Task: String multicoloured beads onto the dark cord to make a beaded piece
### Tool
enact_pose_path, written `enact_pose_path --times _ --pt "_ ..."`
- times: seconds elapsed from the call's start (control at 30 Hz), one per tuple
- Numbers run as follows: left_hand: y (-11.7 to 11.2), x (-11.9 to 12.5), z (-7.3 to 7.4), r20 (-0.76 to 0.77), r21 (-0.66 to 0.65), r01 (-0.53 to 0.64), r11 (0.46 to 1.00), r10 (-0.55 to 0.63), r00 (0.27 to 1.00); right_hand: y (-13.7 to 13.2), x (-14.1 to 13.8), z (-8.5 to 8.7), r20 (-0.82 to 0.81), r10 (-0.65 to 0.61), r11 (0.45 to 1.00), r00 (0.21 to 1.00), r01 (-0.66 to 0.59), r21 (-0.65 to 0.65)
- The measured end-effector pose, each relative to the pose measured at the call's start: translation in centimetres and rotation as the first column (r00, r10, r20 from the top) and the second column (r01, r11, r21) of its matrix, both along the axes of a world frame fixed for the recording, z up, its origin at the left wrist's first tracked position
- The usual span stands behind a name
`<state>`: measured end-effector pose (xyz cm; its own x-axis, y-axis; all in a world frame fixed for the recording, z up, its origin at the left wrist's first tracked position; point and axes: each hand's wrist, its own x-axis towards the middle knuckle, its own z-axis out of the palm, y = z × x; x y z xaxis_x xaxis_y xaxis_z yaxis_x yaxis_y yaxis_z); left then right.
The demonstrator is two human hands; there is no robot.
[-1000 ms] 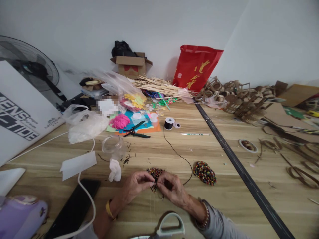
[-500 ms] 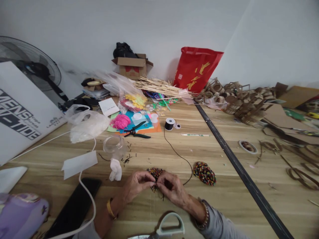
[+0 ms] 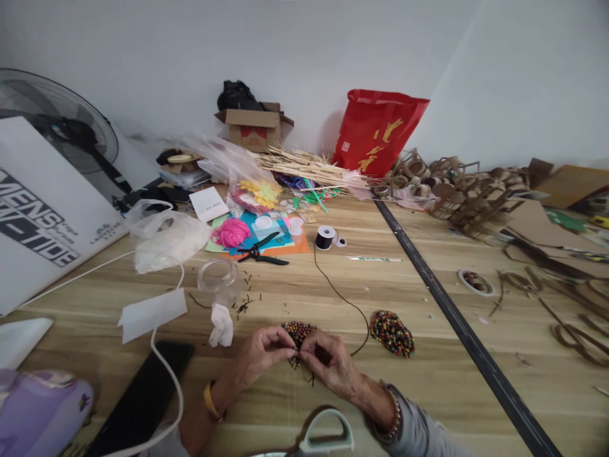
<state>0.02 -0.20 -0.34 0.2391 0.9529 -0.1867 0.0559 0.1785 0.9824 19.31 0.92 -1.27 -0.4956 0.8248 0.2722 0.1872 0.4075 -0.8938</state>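
My left hand (image 3: 267, 353) and my right hand (image 3: 330, 363) meet at their fingertips in front of me, each in a pinch. Between and behind them lies a bunch of multicoloured beads (image 3: 299, 331), partly covered by my fingers. What the fingertips pinch is too small to make out for certain; a dark cord end hangs below the right hand. A black cord (image 3: 349, 303) curves from a spool (image 3: 325, 237) toward my right hand. To the right rests a coiled string of beads (image 3: 392, 334). Near my body lie scissors (image 3: 328, 431) with a pale green handle.
Left of my hands are a crumpled tissue (image 3: 221, 325), a clear jar (image 3: 217, 278) and a white cable (image 3: 166, 374). Black-handled pliers (image 3: 261, 251) and pink yarn (image 3: 231, 232) lie farther back. A dark strip (image 3: 442, 295) crosses the table; a small dish (image 3: 476, 283) stands beyond it.
Both hands hold nearly the same pinch over the beads, with only a slight shift at the right fingertips. The whole view has moved a few pixels; nothing else differs visibly.
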Motion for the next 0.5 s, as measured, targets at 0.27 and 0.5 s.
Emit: enact_pose_path --times 0.27,0.5 --pt "0.09 -0.01 -0.03 0.018 -0.015 0.004 1.000 -0.004 1.000 -0.05 -0.03 0.23 -0.014 0.009 1.000 1.000 -0.009 0.016" --pt "0.11 0.05 -0.19 0.056 -0.038 -0.014 0.999 0.016 0.998 0.00 -0.07 -0.03 -0.028 0.024 1.000 0.999 -0.023 0.021"
